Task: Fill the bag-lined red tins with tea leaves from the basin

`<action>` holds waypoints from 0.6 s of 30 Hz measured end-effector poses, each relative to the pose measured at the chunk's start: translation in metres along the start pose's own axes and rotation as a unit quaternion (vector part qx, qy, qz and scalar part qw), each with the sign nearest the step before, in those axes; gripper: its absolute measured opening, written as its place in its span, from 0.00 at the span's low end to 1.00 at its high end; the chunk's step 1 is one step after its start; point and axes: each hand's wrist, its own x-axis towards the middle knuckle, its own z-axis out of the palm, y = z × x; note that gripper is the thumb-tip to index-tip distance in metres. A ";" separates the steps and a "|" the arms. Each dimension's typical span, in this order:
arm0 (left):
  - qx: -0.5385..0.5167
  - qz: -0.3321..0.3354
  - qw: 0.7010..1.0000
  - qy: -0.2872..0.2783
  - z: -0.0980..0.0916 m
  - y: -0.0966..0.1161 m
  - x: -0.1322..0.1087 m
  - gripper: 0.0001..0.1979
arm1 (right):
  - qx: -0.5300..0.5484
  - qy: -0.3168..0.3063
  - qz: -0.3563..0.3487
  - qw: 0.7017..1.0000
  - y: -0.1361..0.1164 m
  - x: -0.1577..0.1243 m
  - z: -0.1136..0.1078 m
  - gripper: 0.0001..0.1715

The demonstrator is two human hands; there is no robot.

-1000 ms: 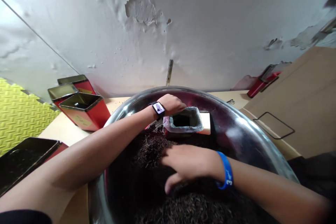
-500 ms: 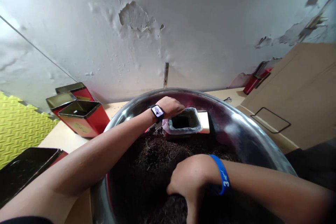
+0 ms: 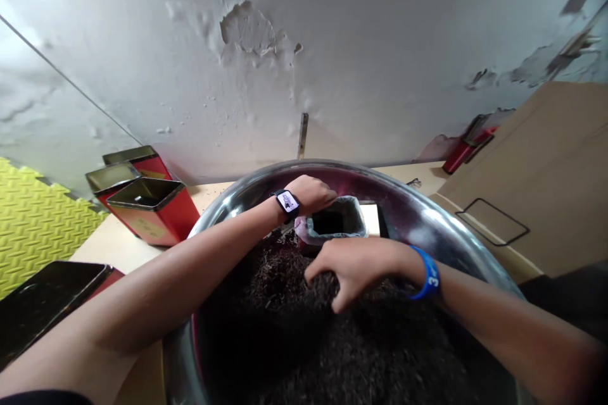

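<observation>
A big shiny metal basin (image 3: 468, 237) holds a heap of dark, dry loose tea leaves (image 3: 278, 275). Toward its far side stands a tin lined with a clear plastic bag (image 3: 357, 218), its mouth facing up. My left hand (image 3: 311, 194), a watch on its wrist, is closed at the left far rim of that bag. My right hand (image 3: 365, 262), with a blue wristband, is curled round a clump of tea leaves just in front of the tin. Its thumb and fingers point down over the heap, and some fingers are hidden behind the hand.
Several red tins with open tops (image 3: 156, 215) stand on the table at the left, and a dark open tin (image 3: 52, 297) is nearer. A cardboard box (image 3: 546, 171) sits at the right. Behind the basin rises a peeling wall (image 3: 361, 63).
My right hand has risen from low in the heap and moved forward toward the tin, with tea leaves in its grip. My left hand stays at the bag's rim.
</observation>
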 end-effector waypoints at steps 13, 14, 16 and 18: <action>-0.003 0.003 1.000 -0.017 -0.002 0.000 0.002 0.10 | -0.198 0.228 0.217 0.928 0.054 -0.022 -0.022 0.11; 0.000 -0.005 1.000 -0.015 -0.001 0.000 0.002 0.11 | -0.206 0.231 0.223 0.924 0.057 -0.022 -0.021 0.12; 0.008 -0.022 1.000 -0.015 -0.002 0.001 0.002 0.12 | -0.224 0.238 0.236 0.915 0.063 -0.022 -0.019 0.13; 0.010 -0.032 0.999 -0.021 -0.004 0.002 0.002 0.13 | -0.240 0.250 0.247 0.905 0.066 -0.023 -0.018 0.15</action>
